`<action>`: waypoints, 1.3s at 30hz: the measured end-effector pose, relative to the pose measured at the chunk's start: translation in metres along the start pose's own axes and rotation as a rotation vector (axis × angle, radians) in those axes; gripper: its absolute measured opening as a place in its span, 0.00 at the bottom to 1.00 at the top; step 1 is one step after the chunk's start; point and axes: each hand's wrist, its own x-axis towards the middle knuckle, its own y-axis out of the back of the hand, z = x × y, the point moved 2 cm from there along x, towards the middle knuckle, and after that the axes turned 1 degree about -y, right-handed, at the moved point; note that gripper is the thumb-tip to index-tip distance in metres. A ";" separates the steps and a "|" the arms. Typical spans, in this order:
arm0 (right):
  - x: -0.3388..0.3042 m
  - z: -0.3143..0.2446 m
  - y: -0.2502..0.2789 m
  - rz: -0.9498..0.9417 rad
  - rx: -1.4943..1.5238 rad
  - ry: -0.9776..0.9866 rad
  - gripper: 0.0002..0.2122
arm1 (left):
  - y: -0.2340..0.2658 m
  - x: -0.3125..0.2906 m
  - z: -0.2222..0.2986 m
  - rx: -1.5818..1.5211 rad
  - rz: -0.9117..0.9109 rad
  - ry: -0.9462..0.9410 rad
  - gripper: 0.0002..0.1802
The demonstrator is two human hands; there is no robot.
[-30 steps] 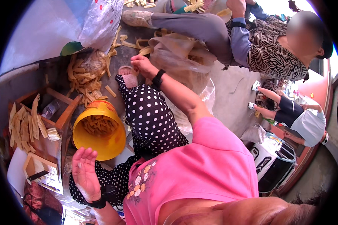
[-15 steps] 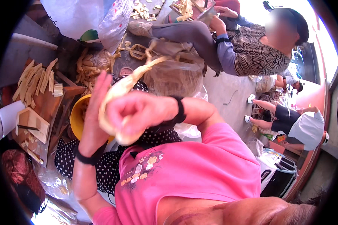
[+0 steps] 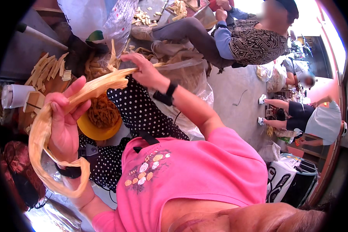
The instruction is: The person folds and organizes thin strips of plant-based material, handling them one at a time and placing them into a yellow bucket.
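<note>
A long pale yellow husk-like strip (image 3: 101, 84) stretches between both my hands above my polka-dot lap (image 3: 143, 112). My left hand (image 3: 63, 125) grips it at the left, and its loose end curls in a loop below my wrist. My right hand (image 3: 145, 71), with a black band on the wrist, pinches the strip's far end at the upper middle. Under the strip stands a yellow bucket (image 3: 89, 132) holding several shredded yellow strips.
A wooden board with cut pale sticks (image 3: 46, 71) and a white cup (image 3: 15, 96) lie at the left. Clear plastic bags (image 3: 193, 83) lie beyond my knee. A person in a patterned top (image 3: 251, 44) sits at the top; other people are at the right.
A second ago my left hand was open and my right reached toward the pile. Both hands have since closed on the strip and drawn it out between them.
</note>
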 end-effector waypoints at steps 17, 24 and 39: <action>-0.101 0.226 0.132 -0.099 -0.670 -0.752 0.34 | -0.005 0.036 -0.016 -0.108 -0.122 -0.015 0.12; -0.160 0.256 0.071 -0.708 -0.859 -0.723 0.15 | 0.014 0.057 -0.026 0.020 -0.055 0.028 0.15; -0.161 0.225 0.064 0.503 -0.348 -0.836 0.18 | 0.044 0.089 -0.040 0.011 -0.030 -0.031 0.17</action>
